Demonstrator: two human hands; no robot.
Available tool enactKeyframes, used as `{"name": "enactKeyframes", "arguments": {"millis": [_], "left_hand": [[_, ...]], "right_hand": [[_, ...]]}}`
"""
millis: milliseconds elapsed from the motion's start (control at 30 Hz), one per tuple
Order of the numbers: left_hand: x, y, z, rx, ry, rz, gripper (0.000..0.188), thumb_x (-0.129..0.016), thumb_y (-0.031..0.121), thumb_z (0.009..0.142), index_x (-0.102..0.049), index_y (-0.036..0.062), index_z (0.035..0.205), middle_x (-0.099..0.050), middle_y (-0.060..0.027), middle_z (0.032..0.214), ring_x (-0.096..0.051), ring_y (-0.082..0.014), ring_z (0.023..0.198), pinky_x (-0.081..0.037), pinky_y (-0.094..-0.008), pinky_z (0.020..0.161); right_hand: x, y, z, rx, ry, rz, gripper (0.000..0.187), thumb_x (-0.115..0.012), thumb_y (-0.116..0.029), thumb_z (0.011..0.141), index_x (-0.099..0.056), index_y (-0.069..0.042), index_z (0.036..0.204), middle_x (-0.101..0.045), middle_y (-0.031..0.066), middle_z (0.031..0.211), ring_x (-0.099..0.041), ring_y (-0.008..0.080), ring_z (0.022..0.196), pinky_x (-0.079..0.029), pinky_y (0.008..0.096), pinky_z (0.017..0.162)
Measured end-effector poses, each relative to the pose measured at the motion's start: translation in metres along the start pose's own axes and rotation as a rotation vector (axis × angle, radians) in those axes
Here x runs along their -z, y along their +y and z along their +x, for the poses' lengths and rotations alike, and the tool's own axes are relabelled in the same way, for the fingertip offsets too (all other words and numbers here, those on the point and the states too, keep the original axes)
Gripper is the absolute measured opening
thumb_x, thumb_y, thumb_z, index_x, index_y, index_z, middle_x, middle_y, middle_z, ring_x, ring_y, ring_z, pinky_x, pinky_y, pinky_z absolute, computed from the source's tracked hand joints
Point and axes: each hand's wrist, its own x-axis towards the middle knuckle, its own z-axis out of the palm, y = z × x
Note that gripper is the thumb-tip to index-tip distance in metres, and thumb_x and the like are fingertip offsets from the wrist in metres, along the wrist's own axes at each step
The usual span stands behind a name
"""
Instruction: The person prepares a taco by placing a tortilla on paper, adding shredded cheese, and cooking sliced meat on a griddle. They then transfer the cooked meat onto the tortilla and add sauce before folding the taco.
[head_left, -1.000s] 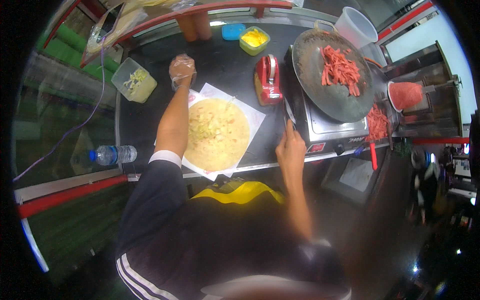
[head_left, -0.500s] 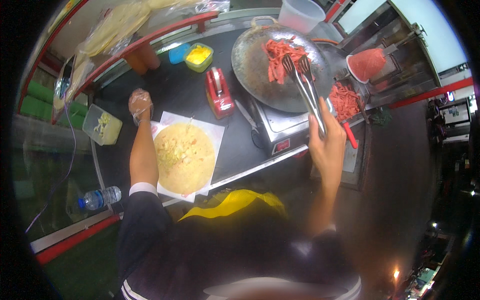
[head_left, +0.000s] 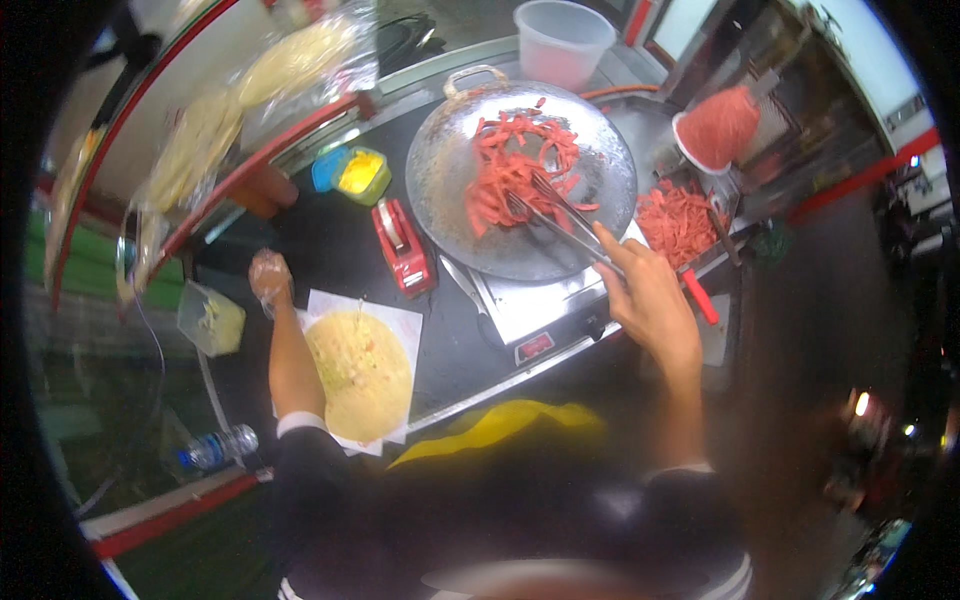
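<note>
- I have the right hand (head_left: 652,300) closed around metal tongs (head_left: 577,236); their tips are among the red strips (head_left: 493,195) in the wide pan (head_left: 440,160).
- The gloved left hand (head_left: 270,277), well apart, is curled near the tub (head_left: 226,328); I cannot tell if it holds something.
- The flatbread (head_left: 368,408) lies open on white paper (head_left: 405,325), pale topping (head_left: 352,364) already on it.
- I judge the work with the strips unfinished.

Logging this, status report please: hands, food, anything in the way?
Right hand gripping tongs, tips among red strips in wok. Left hand plastic-gloved, near topped flatbread. Nothing visible blocking the tongs.
</note>
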Motion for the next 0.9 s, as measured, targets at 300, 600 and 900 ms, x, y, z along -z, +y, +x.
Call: {"name": "enactKeyframes", "arguments": {"millis": [300,600,900], "left_hand": [[0.041,0.004,0.007,0.119,-0.09,-0.084,0.023,-0.065,0.019,0.102,-0.08,0.0041,0.093,-0.083,-0.0159,0.108,-0.079,-0.0333,0.105,-0.062,-0.0446,0.095],[0.03,-0.004,0.001,0.077,-0.278,0.259,0.023,-0.064,0.014,0.102,-0.085,0.0051,0.104,-0.084,-0.0107,0.115,-0.079,-0.0271,0.112,-0.061,-0.0413,0.103],[0.021,-0.015,-0.006,0.166,-0.184,-0.11,0.023,-0.064,0.016,0.105,-0.083,0.005,0.098,-0.083,-0.0134,0.114,-0.079,-0.0283,0.113,-0.061,-0.0412,0.103]], "right_hand": [[0.025,0.083,0.024,-0.041,0.29,-0.055,0.046,-0.07,-0.003,0.103,-0.071,-0.002,0.15,-0.072,0.0299,0.105,-0.073,0.0521,0.095,-0.055,0.059,0.084],[0.055,0.085,0.031,0.06,0.232,0.032,0.057,-0.075,-0.007,0.104,-0.066,-0.012,0.16,-0.069,0.0206,0.103,-0.07,0.0397,0.085,-0.056,0.049,0.078],[0.025,0.097,0.007,0.01,-0.094,0.136,0.061,-0.075,-0.012,0.105,-0.062,-0.015,0.164,-0.068,0.0193,0.105,-0.073,0.0426,0.09,-0.059,0.0523,0.081]]}}
